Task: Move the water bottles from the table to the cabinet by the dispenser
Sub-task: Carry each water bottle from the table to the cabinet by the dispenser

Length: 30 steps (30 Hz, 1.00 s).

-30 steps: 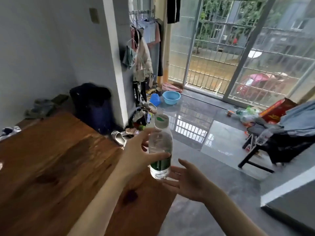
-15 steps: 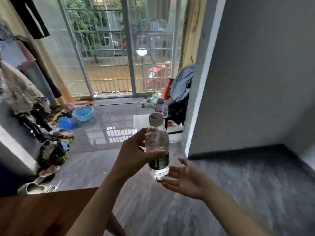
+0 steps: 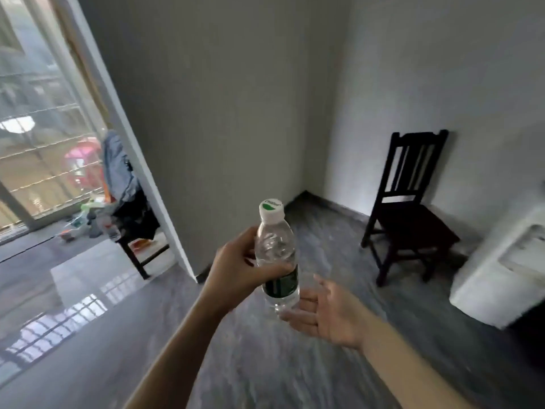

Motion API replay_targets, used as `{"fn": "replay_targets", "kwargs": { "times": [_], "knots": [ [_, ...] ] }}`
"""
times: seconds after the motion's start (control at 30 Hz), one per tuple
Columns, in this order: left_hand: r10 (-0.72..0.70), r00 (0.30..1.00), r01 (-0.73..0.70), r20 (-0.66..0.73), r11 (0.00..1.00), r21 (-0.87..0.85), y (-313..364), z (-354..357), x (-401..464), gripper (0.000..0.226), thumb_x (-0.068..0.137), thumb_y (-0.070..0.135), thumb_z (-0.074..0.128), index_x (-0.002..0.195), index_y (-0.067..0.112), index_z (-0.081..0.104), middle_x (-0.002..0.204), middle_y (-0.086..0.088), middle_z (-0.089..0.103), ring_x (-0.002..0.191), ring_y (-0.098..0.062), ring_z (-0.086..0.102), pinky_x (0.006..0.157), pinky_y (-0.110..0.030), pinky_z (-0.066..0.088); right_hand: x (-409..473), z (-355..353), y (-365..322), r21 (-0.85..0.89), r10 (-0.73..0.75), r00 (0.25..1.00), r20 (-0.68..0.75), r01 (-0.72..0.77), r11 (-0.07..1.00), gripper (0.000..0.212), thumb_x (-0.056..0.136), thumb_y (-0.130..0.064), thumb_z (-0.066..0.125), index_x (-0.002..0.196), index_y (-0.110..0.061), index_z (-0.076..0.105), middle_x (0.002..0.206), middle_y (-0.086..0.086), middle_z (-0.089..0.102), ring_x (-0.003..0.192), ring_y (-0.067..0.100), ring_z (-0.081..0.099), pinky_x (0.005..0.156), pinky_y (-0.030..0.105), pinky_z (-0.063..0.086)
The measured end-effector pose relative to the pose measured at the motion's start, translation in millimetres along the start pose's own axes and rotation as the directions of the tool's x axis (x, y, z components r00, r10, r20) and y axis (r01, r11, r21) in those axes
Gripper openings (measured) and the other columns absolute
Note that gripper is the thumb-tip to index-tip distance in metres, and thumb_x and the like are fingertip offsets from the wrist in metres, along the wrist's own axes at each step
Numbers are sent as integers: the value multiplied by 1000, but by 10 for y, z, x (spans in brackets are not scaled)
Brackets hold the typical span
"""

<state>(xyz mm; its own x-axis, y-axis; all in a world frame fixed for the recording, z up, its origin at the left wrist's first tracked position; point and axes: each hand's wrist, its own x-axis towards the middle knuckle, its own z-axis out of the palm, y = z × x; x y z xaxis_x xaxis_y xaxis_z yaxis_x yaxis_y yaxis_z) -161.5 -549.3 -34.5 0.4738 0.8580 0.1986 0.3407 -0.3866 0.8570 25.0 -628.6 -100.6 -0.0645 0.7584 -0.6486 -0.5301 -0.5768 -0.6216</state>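
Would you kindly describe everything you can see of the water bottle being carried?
The water bottle is small, of clear ribbed plastic, with a white screw cap bearing a green mark and a dark green label round its lower half. It looks sealed and is held upright, tilted slightly, in mid-air above the grey floor. The left hand grips its middle; the open right hand is cupped just under its base, and contact there cannot be told.

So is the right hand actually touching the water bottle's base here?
Cannot tell. In the head view the open right hand cups beside the water bottle; fingertips overlap its base.
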Motion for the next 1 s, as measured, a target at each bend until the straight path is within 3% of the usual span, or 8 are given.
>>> {"fn": "replay_targets", "kwargs": {
  "times": [0.1, 0.23, 0.33, 0.4, 0.5, 0.67, 0.87, 1.0],
  "knots": [
    [86, 983, -80, 164, 996, -44, 289, 568, 266, 46, 71, 24, 90, 108, 38, 68, 91, 16, 76, 86, -3, 72, 80, -24, 54, -330, -536, -29, 146, -105, 988, -115, 121, 982, 62, 102, -49, 33, 122, 5, 58, 121, 26, 66, 116, 41, 62, 99, 47, 48],
    [205, 916, -175, 345, 978, -117, 594, 1222, 492, 53, 62, 41, 90, 110, 33, 68, 96, 15, 75, 89, -6, 71, 80, -27, 55, -708, -1034, 3, 296, -175, 956, -236, 243, 924, 62, 102, -47, 37, 117, 9, 60, 104, 26, 71, 91, 39, 70, 71, 41, 60],
    [284, 848, -227, 448, 958, -177, 757, 1579, 593, 59, 65, 35, 93, 117, 36, 66, 99, 21, 74, 91, 1, 70, 77, -16, 54, -906, -1272, 59, 372, -194, 922, -336, 319, 871, 67, 101, -49, 34, 132, 8, 52, 134, 30, 57, 116, 43, 61, 79, 42, 58],
    [344, 789, -265, 508, 938, -224, 855, 1771, 641, 55, 68, 29, 92, 114, 43, 64, 96, 28, 73, 89, 5, 69, 73, -9, 51, -1019, -1380, 123, 405, -210, 894, -397, 376, 833, 67, 101, -48, 34, 133, 7, 52, 137, 30, 54, 129, 44, 50, 85, 43, 54],
    [421, 695, -300, 583, 907, -296, 986, 1997, 670, 61, 69, 25, 92, 113, 51, 57, 95, 37, 70, 92, 12, 67, 73, -3, 48, -1167, -1449, 222, 445, -227, 848, -479, 457, 770, 64, 101, -45, 36, 129, 10, 54, 134, 32, 55, 128, 45, 50, 95, 43, 47],
    [483, 575, -306, 660, 875, -374, 1130, 2294, 616, 63, 69, 30, 91, 123, 42, 62, 105, 26, 73, 97, 8, 68, 81, -12, 54, -1356, -1552, 370, 482, -205, 814, -543, 502, 718, 64, 103, -45, 33, 131, 9, 53, 129, 30, 61, 127, 44, 54, 102, 44, 45],
    [511, 493, -294, 704, 859, -418, 1252, 2647, 624, 61, 69, 30, 92, 123, 38, 65, 104, 20, 74, 96, 4, 69, 85, -21, 56, -1580, -1709, 498, 532, -169, 764, -623, 572, 624, 63, 101, -45, 38, 133, 7, 51, 130, 29, 60, 123, 44, 57, 100, 44, 47],
    [516, 446, -289, 731, 856, -428, 1305, 2876, 618, 60, 69, 34, 91, 123, 38, 65, 106, 17, 75, 100, 1, 69, 88, -29, 58, -1663, -1856, 554, 531, -162, 749, -642, 587, 611, 63, 102, -46, 36, 131, 7, 52, 128, 29, 61, 124, 43, 57, 109, 44, 41]
  ]
}}
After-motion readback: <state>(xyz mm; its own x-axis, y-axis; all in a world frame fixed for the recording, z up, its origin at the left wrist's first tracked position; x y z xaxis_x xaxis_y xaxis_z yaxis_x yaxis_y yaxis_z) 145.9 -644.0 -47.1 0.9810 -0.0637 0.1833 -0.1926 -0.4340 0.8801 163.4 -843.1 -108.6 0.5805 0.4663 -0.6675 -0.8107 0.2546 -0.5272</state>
